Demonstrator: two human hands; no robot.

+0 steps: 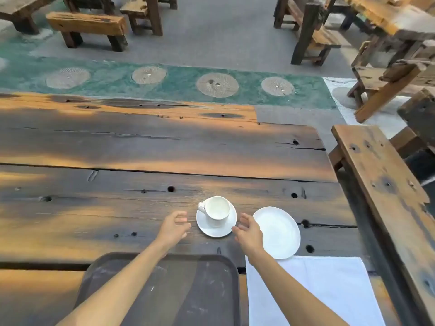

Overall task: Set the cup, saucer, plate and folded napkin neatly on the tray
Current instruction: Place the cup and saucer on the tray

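- Both hands are reaching toward the saucer [216, 222] just below the middle of the frame; the cup [217, 210] is sitting upright on it, handle pointing to the upper left.
- The left hand [174, 228] is hovering just left of the saucer, fingers curled wide and holding nothing.
- The right hand [248, 231] is hovering just right of it, likewise spread and empty, its back lying in front of the plate [280, 234].
- Neither hand is touching the china as far as I can see.
- The plate is lying on the table [141, 149] right of the saucer, its near edge overlapping the napkin [329, 285], which is spread flat at lower right.
- The tray [200, 290] is waiting at bottom centre, under the forearms, with nothing on it.
- To my eye the step in hand is taking up cup and saucer together, the first piece to move.
- The next move is calling for both hands to close on opposite rims of the saucer, then lift it level and bring it back toward the tray without tipping the cup.
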